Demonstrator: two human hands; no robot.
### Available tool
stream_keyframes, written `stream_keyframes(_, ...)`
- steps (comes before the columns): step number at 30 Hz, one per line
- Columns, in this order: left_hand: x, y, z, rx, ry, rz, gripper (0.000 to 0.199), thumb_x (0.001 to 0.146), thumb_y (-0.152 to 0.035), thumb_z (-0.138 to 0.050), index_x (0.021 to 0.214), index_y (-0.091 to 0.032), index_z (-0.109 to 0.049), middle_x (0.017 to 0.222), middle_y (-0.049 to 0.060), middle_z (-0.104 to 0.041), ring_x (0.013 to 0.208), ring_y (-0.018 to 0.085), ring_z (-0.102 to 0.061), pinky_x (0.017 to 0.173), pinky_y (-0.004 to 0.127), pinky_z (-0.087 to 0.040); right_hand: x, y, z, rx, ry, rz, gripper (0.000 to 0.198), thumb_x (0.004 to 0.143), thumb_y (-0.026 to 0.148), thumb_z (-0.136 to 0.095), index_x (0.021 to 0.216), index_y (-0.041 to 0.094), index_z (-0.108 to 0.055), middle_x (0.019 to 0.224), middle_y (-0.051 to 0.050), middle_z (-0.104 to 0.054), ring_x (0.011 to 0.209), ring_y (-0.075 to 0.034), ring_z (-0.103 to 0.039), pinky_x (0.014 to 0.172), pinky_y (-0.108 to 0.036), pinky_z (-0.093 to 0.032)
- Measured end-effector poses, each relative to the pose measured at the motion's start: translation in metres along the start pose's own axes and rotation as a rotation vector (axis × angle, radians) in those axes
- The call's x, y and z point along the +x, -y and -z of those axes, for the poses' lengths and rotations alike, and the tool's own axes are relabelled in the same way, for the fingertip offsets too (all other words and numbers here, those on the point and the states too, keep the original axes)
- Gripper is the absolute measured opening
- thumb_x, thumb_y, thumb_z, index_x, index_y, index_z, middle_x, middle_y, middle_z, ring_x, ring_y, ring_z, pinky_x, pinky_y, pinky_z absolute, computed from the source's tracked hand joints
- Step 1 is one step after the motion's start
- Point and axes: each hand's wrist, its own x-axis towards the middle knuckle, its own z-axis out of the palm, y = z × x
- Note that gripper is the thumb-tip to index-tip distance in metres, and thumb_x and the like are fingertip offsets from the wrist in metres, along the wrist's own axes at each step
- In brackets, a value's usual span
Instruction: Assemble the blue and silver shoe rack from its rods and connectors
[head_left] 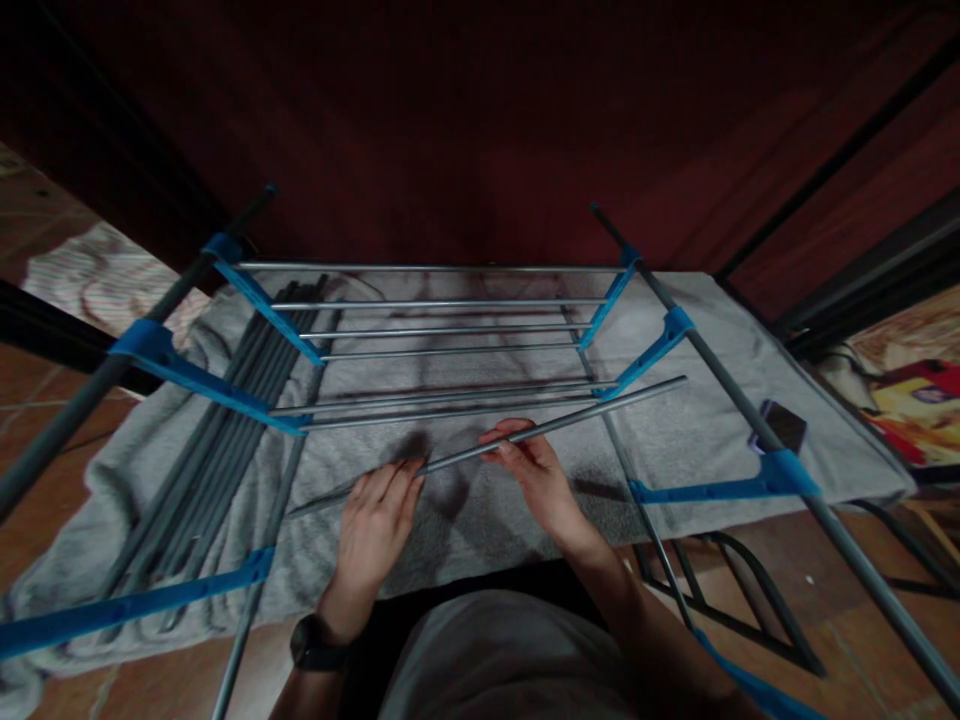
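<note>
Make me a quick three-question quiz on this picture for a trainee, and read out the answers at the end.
1. True or false: the left hand and the right hand both hold one grey rod.

2. Multiple choice: the dark watch is on the same arm as A) the left hand; B) the right hand.

3. Fill in: the bundle of loose rods lies on the grey cloth at the picture's ____ side.

Key: 1. True. 2. A. 3. Left.
</note>
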Motion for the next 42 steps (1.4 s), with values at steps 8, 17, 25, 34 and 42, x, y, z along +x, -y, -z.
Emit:
stream_keyframes(8, 0.012, -0.012, 0.007, -0.021, -0.026, 0.023, 0.028, 0.098, -0.025, -0.054, 0.125, -0.021, -0.059, 0.106, 0.006, -0.071, 0.095, 0.022, -0.065, 0.087, 0.036, -0.048, 0.002, 0.022, -0.016, -0.038, -0.084, 0.112, 0.025, 0.08, 0.04, -0.078, 0.096, 0.029, -0.063, 0.092, 0.001, -0.075, 0.091, -0.019, -0.07, 0.081, -0.035, -0.059)
stream_keyframes(17, 0.016, -0.02, 0.005, -0.034, -0.046, 0.029, 0.025, 0.099, -0.028, -0.051, 0.122, -0.021, -0.059, 0.103, 0.006, -0.072, 0.09, 0.022, -0.066, 0.086, 0.036, -0.048, -0.003, 0.032, -0.017, -0.025, -0.153, 0.124, 0.021, 0.077, 0.037, -0.08, 0.087, 0.029, -0.063, 0.09, 0.001, -0.074, 0.089, -0.019, -0.068, 0.084, -0.035, -0.056)
stream_keyframes(25, 0.016, -0.016, 0.006, -0.027, -0.068, 0.061, 0.019, 0.098, -0.027, -0.053, 0.114, -0.021, -0.061, 0.103, 0.005, -0.072, 0.094, 0.022, -0.066, 0.086, 0.035, -0.048, -0.007, 0.032, -0.016, 0.03, -0.115, 0.109, 0.021, 0.08, 0.038, -0.079, 0.097, 0.03, -0.069, 0.097, 0.0, -0.076, 0.097, -0.021, -0.069, 0.097, -0.041, -0.053)
stream_keyframes(34, 0.01, -0.008, 0.008, -0.003, -0.068, 0.092, 0.021, 0.098, -0.027, -0.052, 0.117, -0.022, -0.061, 0.103, 0.005, -0.072, 0.093, 0.022, -0.066, 0.084, 0.035, -0.047, -0.006, 0.023, -0.012, 0.067, -0.138, 0.051, 0.019, 0.079, 0.033, -0.079, 0.096, 0.029, -0.071, 0.099, 0.0, -0.076, 0.1, -0.021, -0.069, 0.097, -0.041, -0.055)
stream_keyframes(42, 0.01, -0.009, 0.01, -0.021, -0.092, 0.111, 0.018, 0.099, -0.03, -0.052, 0.112, -0.021, -0.059, 0.094, 0.005, -0.071, 0.087, 0.022, -0.066, 0.083, 0.035, -0.047, 0.001, 0.011, -0.004, 0.113, -0.219, 0.005, 0.018, 0.079, 0.033, -0.081, 0.093, 0.028, -0.07, 0.099, 0.0, -0.075, 0.094, -0.017, -0.069, 0.091, -0.037, -0.057)
